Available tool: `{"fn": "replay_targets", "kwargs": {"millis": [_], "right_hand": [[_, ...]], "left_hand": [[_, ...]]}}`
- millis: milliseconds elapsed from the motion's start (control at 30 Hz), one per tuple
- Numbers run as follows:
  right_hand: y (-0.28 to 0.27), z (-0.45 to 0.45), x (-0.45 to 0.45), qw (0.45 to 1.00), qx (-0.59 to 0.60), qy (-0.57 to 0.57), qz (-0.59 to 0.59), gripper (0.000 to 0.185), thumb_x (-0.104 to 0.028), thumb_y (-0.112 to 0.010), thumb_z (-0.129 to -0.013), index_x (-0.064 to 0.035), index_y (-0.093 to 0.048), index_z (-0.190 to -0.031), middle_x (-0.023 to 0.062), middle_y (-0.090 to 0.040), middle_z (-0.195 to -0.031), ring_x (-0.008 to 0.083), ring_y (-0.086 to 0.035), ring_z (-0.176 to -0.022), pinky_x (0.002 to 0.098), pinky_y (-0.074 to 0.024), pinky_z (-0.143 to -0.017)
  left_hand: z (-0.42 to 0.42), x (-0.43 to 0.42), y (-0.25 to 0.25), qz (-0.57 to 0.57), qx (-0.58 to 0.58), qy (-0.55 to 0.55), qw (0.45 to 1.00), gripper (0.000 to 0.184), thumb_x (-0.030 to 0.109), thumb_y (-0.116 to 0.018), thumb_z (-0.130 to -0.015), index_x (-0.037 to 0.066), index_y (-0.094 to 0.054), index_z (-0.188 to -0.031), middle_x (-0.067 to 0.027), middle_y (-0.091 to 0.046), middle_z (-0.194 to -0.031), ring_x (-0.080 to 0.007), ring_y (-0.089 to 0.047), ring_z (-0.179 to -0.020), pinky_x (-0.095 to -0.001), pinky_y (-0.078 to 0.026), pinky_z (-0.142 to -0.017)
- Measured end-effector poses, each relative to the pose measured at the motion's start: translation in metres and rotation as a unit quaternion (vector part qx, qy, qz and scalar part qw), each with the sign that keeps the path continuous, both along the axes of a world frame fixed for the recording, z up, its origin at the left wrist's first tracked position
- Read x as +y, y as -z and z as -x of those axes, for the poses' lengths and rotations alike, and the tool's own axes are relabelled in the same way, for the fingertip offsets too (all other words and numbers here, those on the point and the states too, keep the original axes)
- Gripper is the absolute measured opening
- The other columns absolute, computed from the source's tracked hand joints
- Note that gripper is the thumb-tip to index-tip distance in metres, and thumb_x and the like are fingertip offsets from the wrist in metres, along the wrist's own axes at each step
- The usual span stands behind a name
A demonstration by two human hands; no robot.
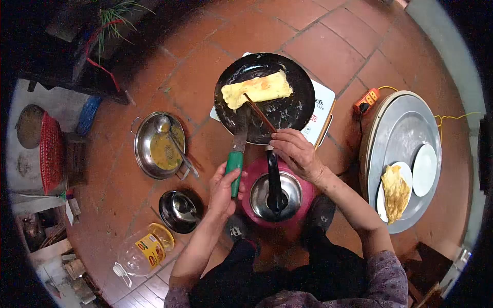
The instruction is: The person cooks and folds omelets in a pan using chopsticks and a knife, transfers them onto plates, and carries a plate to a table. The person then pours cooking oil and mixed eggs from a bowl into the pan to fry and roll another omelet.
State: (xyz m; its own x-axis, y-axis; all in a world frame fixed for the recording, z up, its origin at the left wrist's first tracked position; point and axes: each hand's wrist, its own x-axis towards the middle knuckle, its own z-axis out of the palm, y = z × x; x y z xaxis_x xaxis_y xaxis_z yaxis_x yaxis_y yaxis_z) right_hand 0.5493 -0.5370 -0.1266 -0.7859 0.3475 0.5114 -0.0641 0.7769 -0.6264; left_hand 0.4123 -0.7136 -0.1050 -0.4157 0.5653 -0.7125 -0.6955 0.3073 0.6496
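A folded yellow omelette (264, 88) lies across the upper part of a black frying pan (292, 115), which sits on a white cooker (322, 105). My left hand (224, 189) is closed round the green handle of a spatula (234, 167); its metal blade reaches into the pan below the omelette's left part. Pinched in my right hand (295, 151) are brown chopsticks (261, 114), their tips at the omelette's lower edge. The pan's black handle (273, 179) points toward me, between my hands, over a shiny lidded pot in a pink surround.
Left stand a steel pan of beaten egg (167, 151) with a ladle, a dark bowl (179, 210) and an oil bottle (149, 249). Right, a round metal tray (405, 118) carries a plate with cooked egg (395, 192) and a white plate (424, 169). An orange power strip (365, 101) lies nearby.
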Motion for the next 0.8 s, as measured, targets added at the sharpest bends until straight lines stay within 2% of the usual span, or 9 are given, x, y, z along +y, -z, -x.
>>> {"fn": "replay_targets", "kwargs": {"millis": [67,233,333,467,600,733,800], "right_hand": [[-0.003,-0.001,0.001,1.000,0.006,0.003,0.017,0.027,0.000,-0.066,-0.072,-0.0010,-0.059,-0.098,0.0134,-0.059,-0.100,0.0302,-0.055,-0.097,0.0378,-0.0468,-0.082],[-0.023,-0.026,0.000,1.000,0.009,0.005,0.019,0.027,-0.001,-0.065,-0.072,-0.0007,-0.059,-0.098,0.0145,-0.058,-0.100,0.0309,-0.055,-0.096,0.0388,-0.0458,-0.083],[-0.023,-0.052,-0.003,0.997,-0.036,0.062,0.021,0.029,-0.003,-0.063,-0.074,-0.0008,-0.057,-0.103,0.0159,-0.055,-0.104,0.0322,-0.053,-0.099,0.0397,-0.0445,-0.085],[0.001,-0.058,-0.001,0.991,-0.122,0.038,-0.047,0.033,-0.004,-0.061,-0.076,-0.0017,-0.055,-0.108,0.0165,-0.052,-0.109,0.0334,-0.051,-0.102,0.0405,-0.0432,-0.087],[0.026,-0.041,0.019,0.983,-0.156,0.026,-0.089,0.036,-0.005,-0.062,-0.075,-0.0033,-0.053,-0.110,0.0164,-0.050,-0.111,0.0340,-0.049,-0.105,0.0409,-0.0430,-0.089],[0.031,-0.021,0.036,0.988,-0.118,0.038,-0.088,0.032,-0.007,-0.063,-0.076,-0.0045,-0.056,-0.107,0.0163,-0.050,-0.112,0.0340,-0.048,-0.107,0.0402,-0.0438,-0.089],[0.038,-0.015,0.043,0.988,-0.113,0.041,-0.097,0.031,-0.008,-0.063,-0.076,-0.0043,-0.056,-0.106,0.0162,-0.050,-0.113,0.0338,-0.048,-0.107,0.0396,-0.0443,-0.089]], "left_hand": [[0.003,0.012,0.010,-0.004,0.010,-0.008,1.000,0.025,0.017,-0.055,-0.083,0.009,-0.046,-0.106,-0.0057,-0.058,-0.080,-0.0090,-0.049,-0.049,-0.0204,-0.035,-0.036],[0.011,0.027,0.028,-0.026,-0.015,-0.050,0.998,0.030,0.014,-0.058,-0.081,0.011,-0.048,-0.110,-0.0050,-0.059,-0.081,-0.0103,-0.050,-0.051,-0.0226,-0.038,-0.040],[0.011,0.029,0.031,-0.036,-0.028,-0.060,0.997,0.030,0.013,-0.058,-0.081,0.012,-0.048,-0.109,-0.0047,-0.059,-0.081,-0.0103,-0.049,-0.051,-0.0226,-0.038,-0.041],[0.011,0.032,0.033,-0.041,-0.023,-0.055,0.997,0.031,0.013,-0.058,-0.081,0.012,-0.047,-0.110,-0.0049,-0.059,-0.081,-0.0103,-0.049,-0.051,-0.0225,-0.038,-0.041],[0.014,0.039,0.032,-0.038,-0.015,-0.067,0.997,0.031,0.014,-0.058,-0.082,0.012,-0.047,-0.110,-0.0050,-0.059,-0.081,-0.0102,-0.049,-0.051,-0.0225,-0.038,-0.040],[0.020,0.050,0.038,-0.063,-0.035,-0.078,0.994,0.032,0.013,-0.057,-0.082,0.012,-0.047,-0.112,-0.0053,-0.059,-0.082,-0.0102,-0.049,-0.052,-0.0224,-0.039,-0.041],[0.021,0.055,0.038,-0.085,-0.046,-0.078,0.992,0.029,0.015,-0.056,-0.082,0.011,-0.047,-0.109,-0.0046,-0.058,-0.083,-0.0085,-0.048,-0.055,-0.0192,-0.038,-0.041]]}}
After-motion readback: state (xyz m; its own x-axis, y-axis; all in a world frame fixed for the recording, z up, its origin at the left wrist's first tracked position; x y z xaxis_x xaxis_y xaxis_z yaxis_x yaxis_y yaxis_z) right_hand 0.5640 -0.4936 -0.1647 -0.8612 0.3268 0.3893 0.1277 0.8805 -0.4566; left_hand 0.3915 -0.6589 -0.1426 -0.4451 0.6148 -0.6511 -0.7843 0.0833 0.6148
